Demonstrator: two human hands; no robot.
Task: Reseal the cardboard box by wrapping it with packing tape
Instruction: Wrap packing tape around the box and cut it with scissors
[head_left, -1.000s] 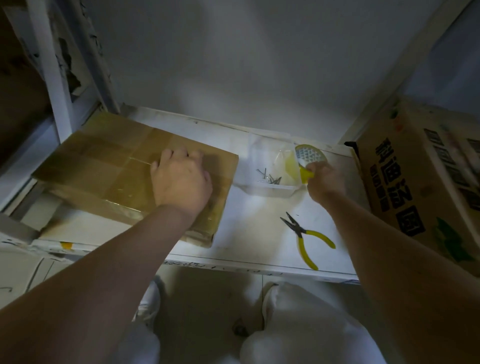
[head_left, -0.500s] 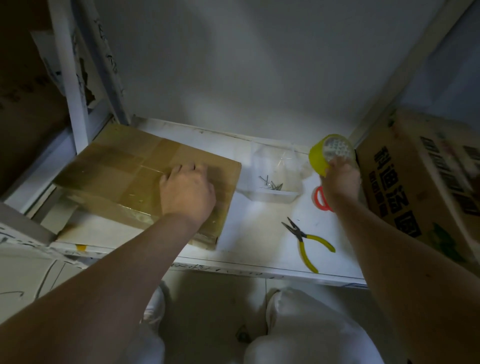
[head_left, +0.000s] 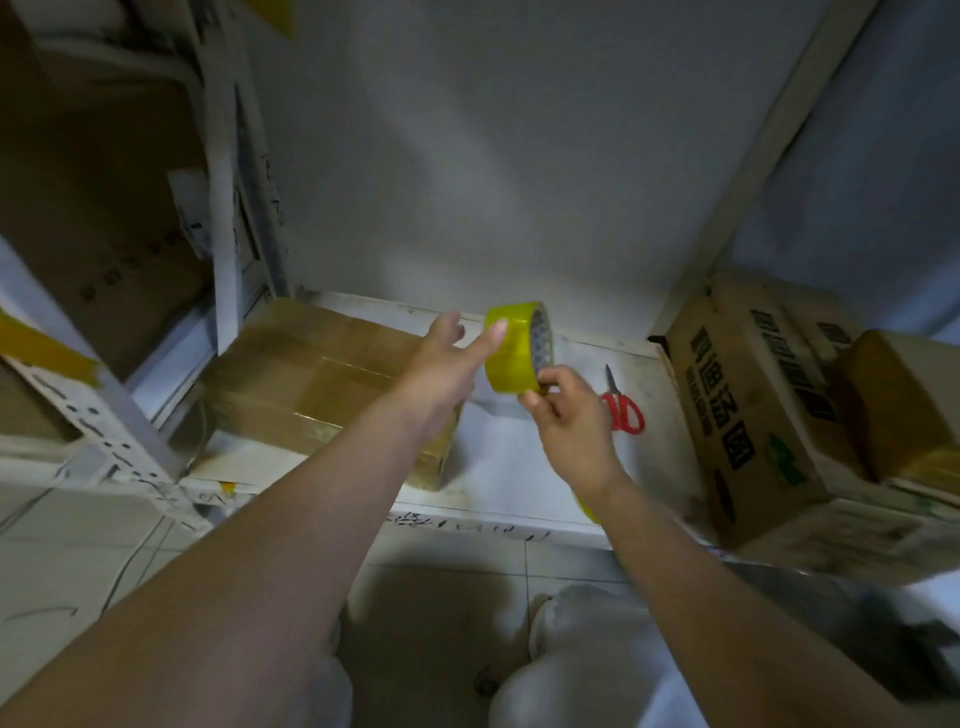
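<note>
the left hand (head_left: 441, 358) has lifted off the cardboard box (head_left: 317, 379) on the shelf (head_left: 519, 467), fingers straight and touching the yellow tape roll (head_left: 511, 345) that the right hand (head_left: 563, 410) now pinches above, scissors (head_left: 621, 402) uncovered.

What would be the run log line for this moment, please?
right hand: pinches yellow tape roll | left hand: fingertip on roll | cardboard box: on shelf, untouched

Cardboard box (head_left: 311, 384) corner behind left forearm
</note>
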